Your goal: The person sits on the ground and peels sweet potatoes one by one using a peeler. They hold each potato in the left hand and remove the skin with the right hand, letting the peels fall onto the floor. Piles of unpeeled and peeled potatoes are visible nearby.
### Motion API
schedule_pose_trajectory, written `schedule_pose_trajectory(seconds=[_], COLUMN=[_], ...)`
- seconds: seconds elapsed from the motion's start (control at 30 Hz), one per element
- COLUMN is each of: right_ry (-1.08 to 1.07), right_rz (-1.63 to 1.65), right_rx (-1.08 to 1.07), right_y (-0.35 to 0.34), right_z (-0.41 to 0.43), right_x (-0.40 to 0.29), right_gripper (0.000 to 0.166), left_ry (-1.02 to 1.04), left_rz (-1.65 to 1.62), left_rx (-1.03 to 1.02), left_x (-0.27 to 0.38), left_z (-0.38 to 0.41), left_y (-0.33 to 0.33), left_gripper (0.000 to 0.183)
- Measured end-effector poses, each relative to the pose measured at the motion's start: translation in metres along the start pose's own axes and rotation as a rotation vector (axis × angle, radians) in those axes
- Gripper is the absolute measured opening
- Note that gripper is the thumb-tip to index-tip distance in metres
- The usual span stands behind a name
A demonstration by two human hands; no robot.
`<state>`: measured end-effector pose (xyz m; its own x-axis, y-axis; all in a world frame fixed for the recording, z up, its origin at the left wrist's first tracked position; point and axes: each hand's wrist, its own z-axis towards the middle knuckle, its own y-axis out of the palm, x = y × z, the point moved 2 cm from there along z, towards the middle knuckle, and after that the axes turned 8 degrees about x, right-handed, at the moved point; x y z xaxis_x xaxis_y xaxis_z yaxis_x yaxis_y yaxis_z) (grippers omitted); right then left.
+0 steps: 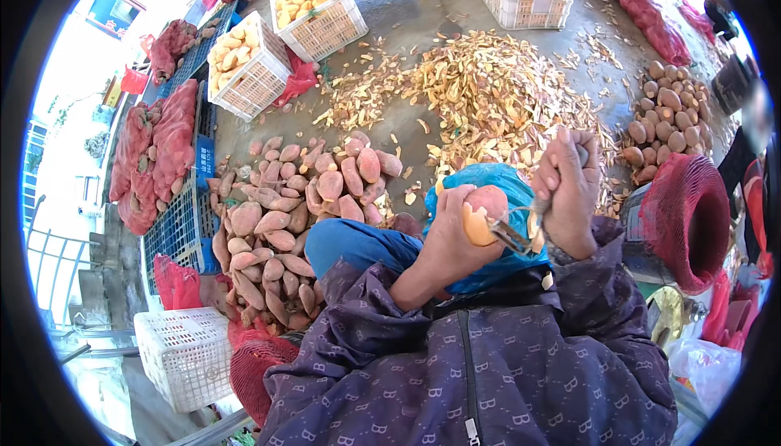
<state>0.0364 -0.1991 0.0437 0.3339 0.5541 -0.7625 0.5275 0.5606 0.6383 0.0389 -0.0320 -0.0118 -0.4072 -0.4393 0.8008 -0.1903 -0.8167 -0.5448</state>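
Observation:
A partly peeled sweet potato (pixel 490 200) is gripped in my left hand (pixel 454 232), with red skin on top and pale orange flesh showing lower down. My right hand (pixel 566 186) is closed around the handle of a metal peeler (pixel 512 235). The peeler's blade is against or very close to the peeled flesh, and a strip of peel hangs beside it. Beneath both hands, a blue plastic sheet (pixel 482 174) covers my lap. Unpeeled sweet potatoes (pixel 280 220) lie heaped on the ground to my left.
A large heap of peelings (pixel 500 92) spreads ahead. White plastic crates (pixel 320 28) of peeled tubers stand beyond. Red mesh sacks (pixel 174 125) lie on blue pallets (pixel 177 244) at left. Potatoes (pixel 668 113) and a bucket draped with red mesh (pixel 662 214) are at right. An upturned white crate (pixel 183 354) is near left.

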Motion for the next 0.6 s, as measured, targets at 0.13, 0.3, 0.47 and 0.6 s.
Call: schedule_pose_trajectory(seconds=[0.13,0.3,0.47,0.6], right_ry=[0.032,0.162,0.171,-0.070], right_rz=[-0.061,-0.075,-0.110,-0.279], right_rx=[0.034,0.074,0.128,0.457], right_y=[0.011,0.003,0.003,-0.068], right_z=[0.010,0.046,0.069,0.128], right_x=[0.027,0.057,0.072,0.059], right_gripper=[0.019,0.019,0.019,0.020], left_ry=[-0.103,-0.148,-0.237,0.044], left_rz=[0.017,0.052,-0.025,-0.013], left_rx=[-0.065,-0.036,-0.073,-0.026], left_x=[0.004,0.005,-0.001,-0.006], left_z=[0.009,0.012,0.024,0.009], left_y=[-0.004,-0.001,-0.002,-0.001], left_gripper=[0.081,0.079,0.080,0.083])
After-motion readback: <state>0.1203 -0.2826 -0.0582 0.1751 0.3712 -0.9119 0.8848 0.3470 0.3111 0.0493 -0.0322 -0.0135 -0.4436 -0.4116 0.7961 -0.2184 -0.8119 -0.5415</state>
